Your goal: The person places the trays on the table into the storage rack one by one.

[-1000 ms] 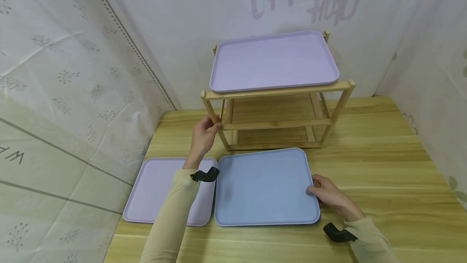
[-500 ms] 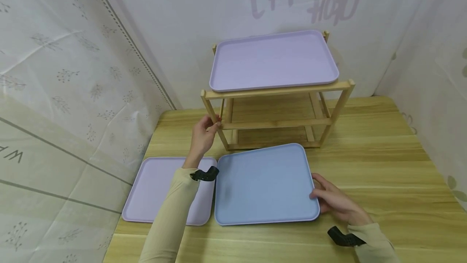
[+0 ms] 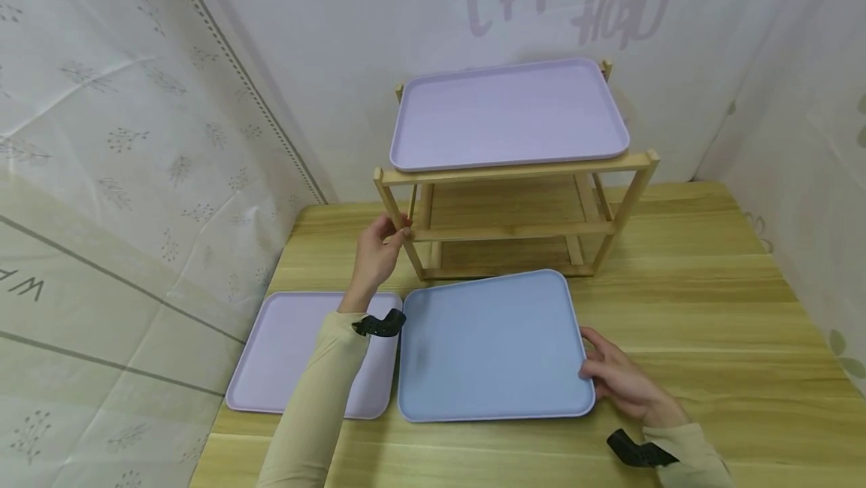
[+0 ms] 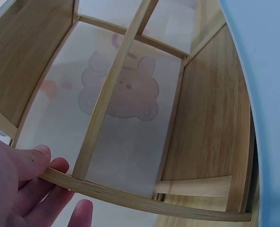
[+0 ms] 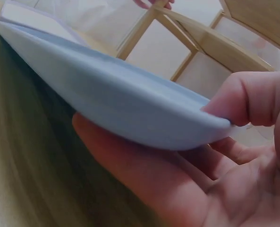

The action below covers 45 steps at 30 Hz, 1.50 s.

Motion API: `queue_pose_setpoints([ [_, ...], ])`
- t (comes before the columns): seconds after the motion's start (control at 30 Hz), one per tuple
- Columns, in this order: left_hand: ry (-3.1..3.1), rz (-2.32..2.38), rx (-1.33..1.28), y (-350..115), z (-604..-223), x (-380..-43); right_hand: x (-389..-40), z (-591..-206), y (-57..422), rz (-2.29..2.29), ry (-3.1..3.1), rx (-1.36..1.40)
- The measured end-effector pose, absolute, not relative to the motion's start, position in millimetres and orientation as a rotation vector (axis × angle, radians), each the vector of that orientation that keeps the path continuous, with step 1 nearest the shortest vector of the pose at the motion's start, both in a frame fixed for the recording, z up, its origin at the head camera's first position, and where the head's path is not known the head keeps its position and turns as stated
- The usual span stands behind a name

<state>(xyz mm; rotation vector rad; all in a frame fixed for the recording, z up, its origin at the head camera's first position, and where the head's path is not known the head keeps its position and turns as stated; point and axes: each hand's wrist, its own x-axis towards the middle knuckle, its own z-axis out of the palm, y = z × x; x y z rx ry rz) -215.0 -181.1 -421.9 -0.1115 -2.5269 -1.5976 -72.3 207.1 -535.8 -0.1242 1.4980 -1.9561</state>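
A wooden shelf rack (image 3: 514, 231) stands at the back of the table, with a lilac tray (image 3: 507, 113) on its top. My left hand (image 3: 376, 251) grips the rack's front left post; the left wrist view shows thumb and fingers around the wooden bar (image 4: 125, 201). In front of the rack is a blue tray (image 3: 494, 349). Its right edge is pinched by my right hand (image 3: 622, 379), thumb on top and fingers beneath. The right wrist view shows this edge of the tray (image 5: 130, 104) raised off the table.
Another lilac tray (image 3: 291, 353) lies left of the blue one, partly behind my left forearm. The wooden table (image 3: 731, 322) extends to the right. Patterned cloth (image 3: 135, 134) hangs at the left, with a white printed cloth (image 3: 338, 37) behind the rack.
The blue tray's right side rose slightly, then sank a little, and my right hand shifted slightly right and toward me along its edge. My left hand stayed on the rack's post.
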Motion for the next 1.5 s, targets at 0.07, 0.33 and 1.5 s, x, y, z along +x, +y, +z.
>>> queue_pose_setpoints([
  [0.07, -2.529, -1.598, -0.109, -181.2, -422.2, -215.4, -71.2, -537.1, 208.0, -1.956, 1.508, -0.131],
  [0.33, -2.532, -1.599, -0.124, -180.4, -422.9, -218.6, -66.5, -538.7, 212.0, -1.973, 1.505, -0.14],
  [1.5, -2.594, -1.611, -0.175, -185.2, -419.2, -217.3, -57.0, -513.6, 264.6, -2.28, 1.295, -0.339],
])
